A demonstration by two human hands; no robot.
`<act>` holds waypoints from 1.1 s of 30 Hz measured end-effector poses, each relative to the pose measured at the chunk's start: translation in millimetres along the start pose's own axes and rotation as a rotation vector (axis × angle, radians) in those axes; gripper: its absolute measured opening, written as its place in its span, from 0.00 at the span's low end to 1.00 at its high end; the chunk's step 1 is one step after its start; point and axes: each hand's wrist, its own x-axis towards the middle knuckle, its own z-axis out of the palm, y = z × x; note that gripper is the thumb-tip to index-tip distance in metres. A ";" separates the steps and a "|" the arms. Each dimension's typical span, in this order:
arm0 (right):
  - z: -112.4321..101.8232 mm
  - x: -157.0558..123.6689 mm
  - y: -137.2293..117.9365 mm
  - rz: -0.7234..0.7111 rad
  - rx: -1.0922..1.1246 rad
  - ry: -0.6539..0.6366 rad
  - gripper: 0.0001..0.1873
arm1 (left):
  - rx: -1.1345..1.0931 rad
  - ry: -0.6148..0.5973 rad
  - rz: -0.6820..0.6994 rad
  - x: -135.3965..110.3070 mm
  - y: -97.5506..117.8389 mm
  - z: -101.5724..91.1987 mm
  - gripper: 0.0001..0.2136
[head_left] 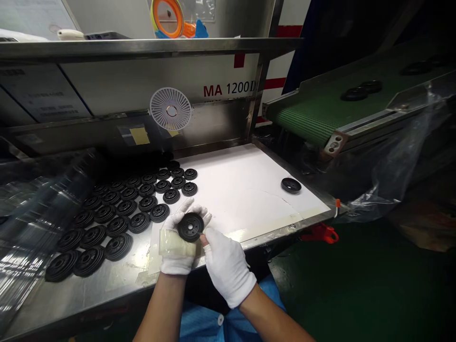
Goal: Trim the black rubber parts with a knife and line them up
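Black rubber disc (190, 227) on left hand (177, 242), right hand (228, 266) touching edge

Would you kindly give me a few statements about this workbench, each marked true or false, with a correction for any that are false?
The left hand holds a black ribbed disc with a central hole. True.
Both hands are bare. False: the right hand and the left wear white cloth gloves.
A lone disc lies on a white sheet, apart from the others. True.
The rows of discs lie on the conveyor belt. False: the rows of discs lie on a steel table, left of the hands.
Tape is wrapped around the right glove. False: the tape is on the left glove.
A small white fan stands behind the white sheet. True.
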 end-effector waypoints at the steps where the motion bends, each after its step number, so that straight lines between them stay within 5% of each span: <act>1: 0.4 0.2 1.1 0.010 -0.001 0.002 0.10 | -0.017 0.001 -0.006 1.2 0.0 -0.5 0.13; 7: 6.2 -2.2 -6.9 0.016 0.010 -0.029 0.11 | -0.070 0.138 0.116 8.7 -4.6 0.6 0.08; 10: 4.4 -2.0 -7.9 -0.010 0.011 -0.030 0.12 | -0.017 0.083 0.163 5.6 -4.4 -0.5 0.12; 15: 1.5 -0.7 2.2 0.010 -0.011 -0.008 0.11 | 0.044 -0.039 -0.008 2.7 -2.1 -8.8 0.16; 26: 7.9 -6.4 -10.6 0.020 0.000 -0.031 0.11 | -0.057 0.113 0.165 8.9 -7.2 -9.9 0.10; 33: 6.6 -6.3 -0.5 0.019 0.020 0.008 0.10 | 0.049 -0.050 -0.090 1.3 2.8 -12.5 0.16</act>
